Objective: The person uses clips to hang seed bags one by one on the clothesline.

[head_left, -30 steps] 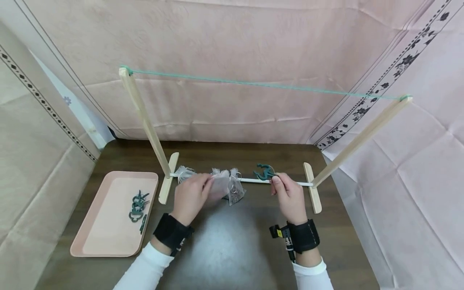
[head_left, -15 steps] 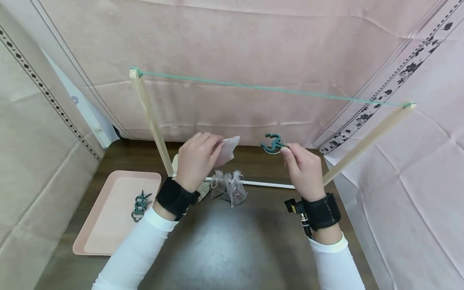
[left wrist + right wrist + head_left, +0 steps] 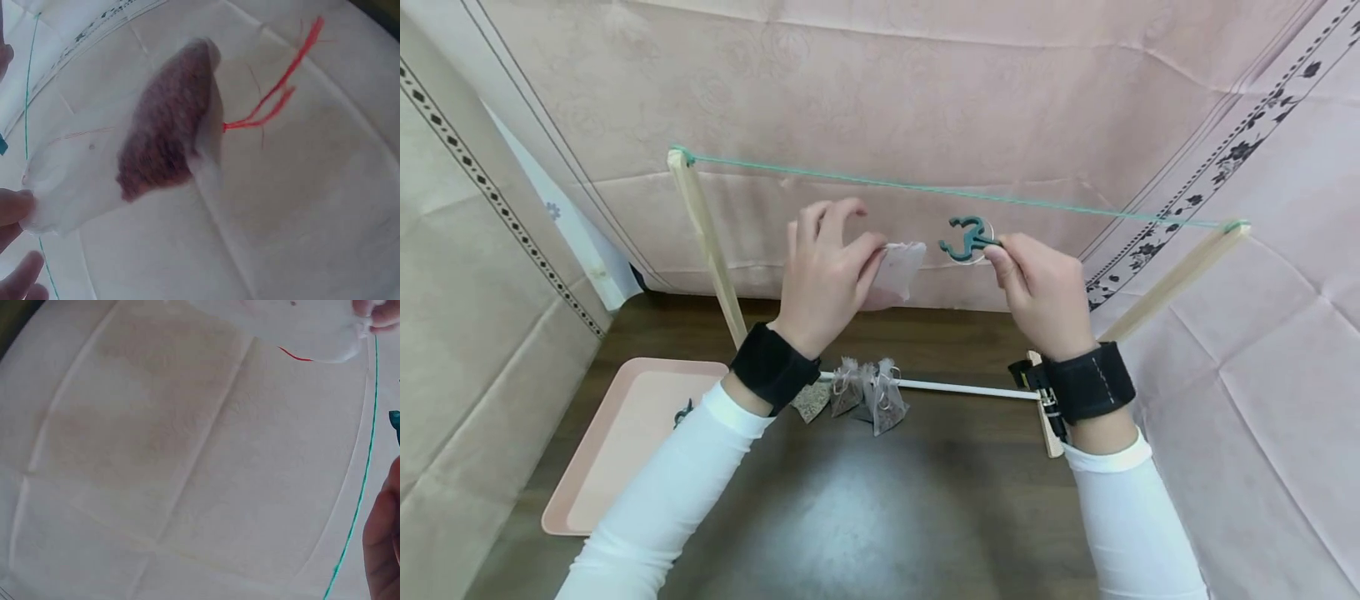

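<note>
My left hand [image 3: 827, 275] is raised and pinches the top edge of a sheer white drawstring pouch [image 3: 898, 271] between thumb and forefinger. In the left wrist view, dark reddish-brown grains fill the lower part of the pouch [image 3: 164, 131], and red string ends [image 3: 275, 106] trail from its bottom. To the right, my right hand [image 3: 1045, 292] grips the stem of a dark green clothespin clip [image 3: 967, 240] with a thin ring on it. The clip's jaws point left and hold nothing. Both hands are below the green line [image 3: 880, 181] in the head view.
Two wooden posts [image 3: 703, 242] hold up the line, with a white rod [image 3: 962, 387] joining them low down. Several grey pouches [image 3: 883, 400] lie by the rod. At left is a pink tray [image 3: 576, 467] with a green clip [image 3: 682, 412] partly behind my sleeve.
My left hand has lifted the white pouch from among the others beside the rod up towards the line. The right hand, still gripping the clip, has risen and moved slightly right.
</note>
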